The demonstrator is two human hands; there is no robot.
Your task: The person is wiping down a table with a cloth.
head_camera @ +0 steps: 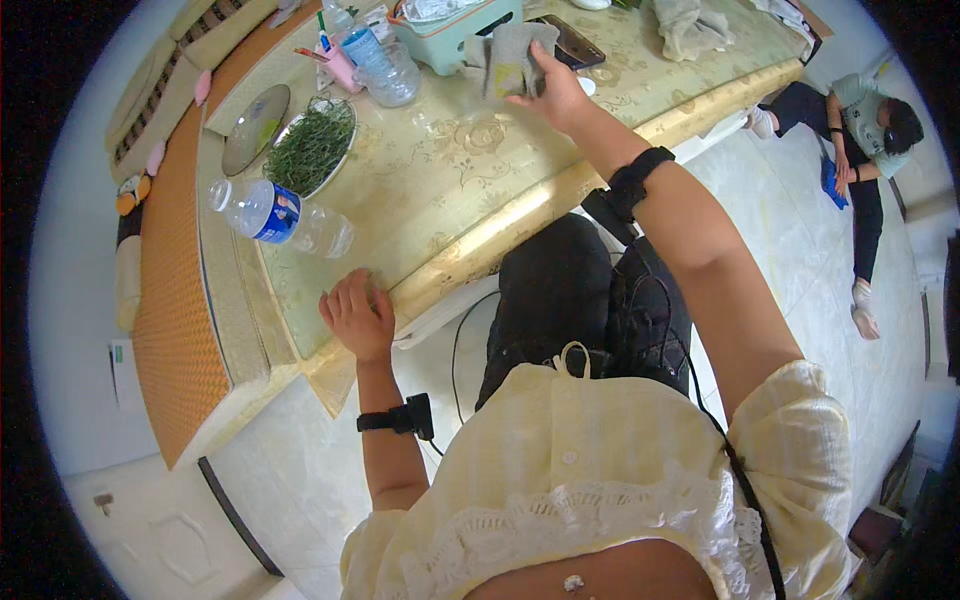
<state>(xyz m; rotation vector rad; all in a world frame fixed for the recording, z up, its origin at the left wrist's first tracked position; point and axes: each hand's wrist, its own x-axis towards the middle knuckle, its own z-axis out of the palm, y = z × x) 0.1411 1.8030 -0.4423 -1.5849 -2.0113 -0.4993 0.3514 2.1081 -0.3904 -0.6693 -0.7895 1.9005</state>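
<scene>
A folded grey cloth (pixel 512 64) is in my right hand (pixel 555 90), held at the far side of the table beside a dark smartphone (pixel 574 41) and a mint-green plastic basket (pixel 454 34). My left hand (pixel 360 315) rests at the near left corner of the patterned tabletop (pixel 420 202), fingers bent; something small and greenish shows by its thumb, too unclear to name. Just beyond that hand an empty plastic bottle (pixel 281 217) lies on its side. Behind the bottle, a white plate (pixel 349 154) holds a heap of thin green shredded strips (pixel 311 146).
A glass lid or plate (pixel 256 129) stands near the green strips. Farther back are a pink pen cup (pixel 341 67), a large clear bottle (pixel 379 64) and a crumpled cloth (pixel 690 30). A person (pixel 862 142) sits low at the right, beyond the table.
</scene>
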